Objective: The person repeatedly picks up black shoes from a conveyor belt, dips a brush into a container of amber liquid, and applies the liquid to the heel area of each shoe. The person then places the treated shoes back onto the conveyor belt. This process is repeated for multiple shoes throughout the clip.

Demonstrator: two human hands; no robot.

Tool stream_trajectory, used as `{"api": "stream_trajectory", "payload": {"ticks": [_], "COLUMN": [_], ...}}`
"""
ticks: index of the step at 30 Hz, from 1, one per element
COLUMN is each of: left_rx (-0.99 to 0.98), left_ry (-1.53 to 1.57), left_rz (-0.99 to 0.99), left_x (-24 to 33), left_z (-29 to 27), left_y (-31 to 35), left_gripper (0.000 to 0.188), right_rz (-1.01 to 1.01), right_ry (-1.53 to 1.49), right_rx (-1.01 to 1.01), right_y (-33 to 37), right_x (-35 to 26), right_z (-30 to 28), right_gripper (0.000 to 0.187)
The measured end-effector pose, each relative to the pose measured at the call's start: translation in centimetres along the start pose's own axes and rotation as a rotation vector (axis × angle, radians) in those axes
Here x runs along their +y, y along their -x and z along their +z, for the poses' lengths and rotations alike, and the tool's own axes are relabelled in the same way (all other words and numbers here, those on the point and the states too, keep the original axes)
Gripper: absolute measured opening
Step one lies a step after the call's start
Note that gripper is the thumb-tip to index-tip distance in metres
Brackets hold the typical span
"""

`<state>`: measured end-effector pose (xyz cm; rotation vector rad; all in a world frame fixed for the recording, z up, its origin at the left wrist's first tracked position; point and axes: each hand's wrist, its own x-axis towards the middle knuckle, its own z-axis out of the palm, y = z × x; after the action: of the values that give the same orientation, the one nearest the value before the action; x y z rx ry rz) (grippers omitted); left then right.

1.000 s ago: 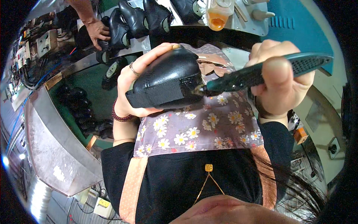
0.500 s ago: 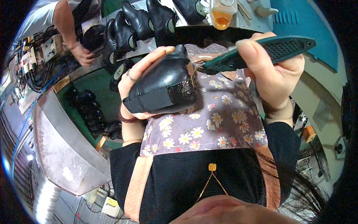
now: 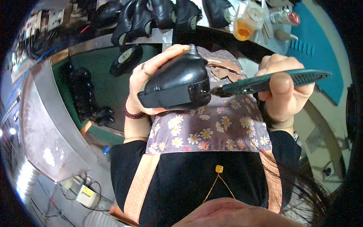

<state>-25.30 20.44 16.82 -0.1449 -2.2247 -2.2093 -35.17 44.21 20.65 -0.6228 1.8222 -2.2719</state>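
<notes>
A black leather shoe upper (image 3: pixel 177 75), rounded and shiny with a matte ribbed band along its lower side, is held up in front of my chest. My left hand (image 3: pixel 137 84) wraps round it from the left, fingers over the top. In my right hand (image 3: pixel 285 85) is a brush (image 3: pixel 245 86) with a flat, dark green, textured handle, gripped between thumb and fingers. Its dark tip points left at the scuffed end of the band; whether it touches is unclear. The shoe's inside is hidden from view.
Several black shoes (image 3: pixel 164 15) stand along the far bench. A clear container with orange liquid (image 3: pixel 244 30) and a white nozzle bottle (image 3: pixel 285 36) are at the back right. One shoe (image 3: pixel 126 58) lies beyond my left hand. A grey metal panel (image 3: pixel 49 132) stands at left.
The view has swung, and the other person's arm at the upper left is out of sight. The brush handle has tilted flatter, its tip now at the shoe's band end. Both hands keep their holds.
</notes>
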Motion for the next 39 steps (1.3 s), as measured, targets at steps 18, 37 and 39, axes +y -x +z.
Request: {"api": "stream_trajectory", "payload": {"ticks": [18,37,39], "left_rx": [0.869,2.010,2.003], "left_ry": [-0.217,-0.609,-0.913], "left_rz": [-0.242,-0.727,-0.683], "left_x": [-0.9,-20.3,-21.6], "left_z": [-2.1,-23.8,-20.4], "left_y": [13.1,30.2,27.0], "left_gripper": [0.083,0.086,0.078], "right_rz": [0.466,0.663,0.623], "right_ry": [0.405,0.771,0.836], "right_rx": [-0.119,-0.147,-0.278], "right_y": [-5.9,-8.3,-8.6], "right_x": [4.8,1.9,1.4], "right_z": [3.1,7.3,6.9], "right_gripper": [0.015,0.023,0.024]}}
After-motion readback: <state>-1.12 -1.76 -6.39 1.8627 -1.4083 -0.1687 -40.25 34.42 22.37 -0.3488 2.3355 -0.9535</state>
